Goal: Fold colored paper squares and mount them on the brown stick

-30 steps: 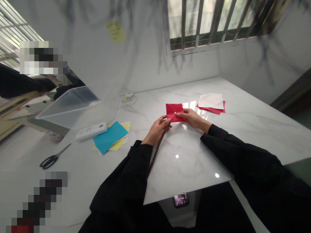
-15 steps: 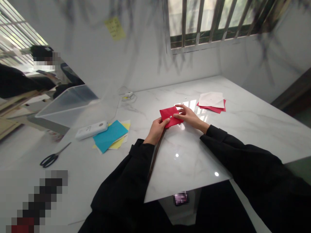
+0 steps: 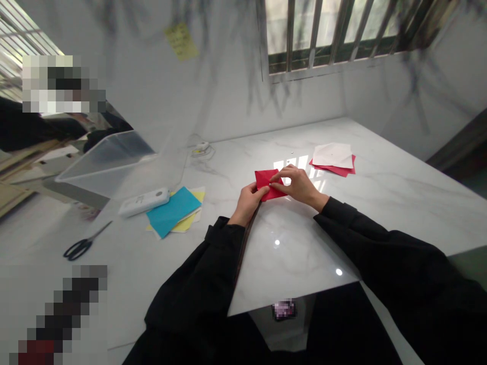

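A small folded red paper (image 3: 267, 177), shaped like an envelope, is held just above the table in front of me. My left hand (image 3: 247, 203) grips its lower left edge, thumb on top near the middle. Over its right part, my right hand (image 3: 299, 185) has thumb and index finger pinched together at the paper's centre. A tiny shiny bead-like piece (image 3: 270, 183) shows at those fingertips; whether they grip it or only touch it is hard to see.
White paper (image 3: 333, 154) lies on red sheets (image 3: 345, 172) at the right. Leftward are blue paper (image 3: 173, 212) over yellow sheets, a white oblong device (image 3: 144, 202), black scissors (image 3: 78, 249) and a clear plastic bin (image 3: 110, 157). Tiny shiny bits (image 3: 288, 161) dot the marble-patterned table (image 3: 304, 248).
My right hand has moved left over the red paper, its thumb and index finger coming together at the centre beside the shiny piece. The paper has turned slightly; my left hand still holds it.
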Available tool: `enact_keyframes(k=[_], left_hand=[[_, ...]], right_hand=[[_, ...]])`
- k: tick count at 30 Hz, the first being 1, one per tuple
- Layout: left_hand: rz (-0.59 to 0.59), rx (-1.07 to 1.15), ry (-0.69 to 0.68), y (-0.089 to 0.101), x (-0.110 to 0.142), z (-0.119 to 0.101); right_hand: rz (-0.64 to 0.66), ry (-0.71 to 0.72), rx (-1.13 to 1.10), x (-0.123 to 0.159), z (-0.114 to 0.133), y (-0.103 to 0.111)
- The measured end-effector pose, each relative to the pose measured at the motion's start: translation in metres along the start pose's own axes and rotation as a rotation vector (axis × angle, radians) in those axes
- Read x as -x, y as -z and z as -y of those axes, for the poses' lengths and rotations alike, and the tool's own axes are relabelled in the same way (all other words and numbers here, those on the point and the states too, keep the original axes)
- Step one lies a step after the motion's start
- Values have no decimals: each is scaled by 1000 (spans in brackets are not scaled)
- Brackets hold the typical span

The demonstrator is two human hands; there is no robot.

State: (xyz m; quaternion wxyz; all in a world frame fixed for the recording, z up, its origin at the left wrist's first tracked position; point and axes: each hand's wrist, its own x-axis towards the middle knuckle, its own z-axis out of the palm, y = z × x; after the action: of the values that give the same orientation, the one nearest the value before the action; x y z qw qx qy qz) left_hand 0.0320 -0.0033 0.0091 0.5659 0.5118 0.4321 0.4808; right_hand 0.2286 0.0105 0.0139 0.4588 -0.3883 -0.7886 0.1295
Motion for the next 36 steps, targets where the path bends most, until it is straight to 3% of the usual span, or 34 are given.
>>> enact_keyframes(k=[17, 28, 36], left_hand=[[14, 1, 9, 1, 0, 1], [-20, -202, -57, -2, 1, -4], [-62, -357, -116, -3, -3, 6]], right_hand=[[24, -67, 97, 0, 7, 0], [57, -107, 114, 0, 11, -3], [99, -135, 130, -2, 11, -4]])
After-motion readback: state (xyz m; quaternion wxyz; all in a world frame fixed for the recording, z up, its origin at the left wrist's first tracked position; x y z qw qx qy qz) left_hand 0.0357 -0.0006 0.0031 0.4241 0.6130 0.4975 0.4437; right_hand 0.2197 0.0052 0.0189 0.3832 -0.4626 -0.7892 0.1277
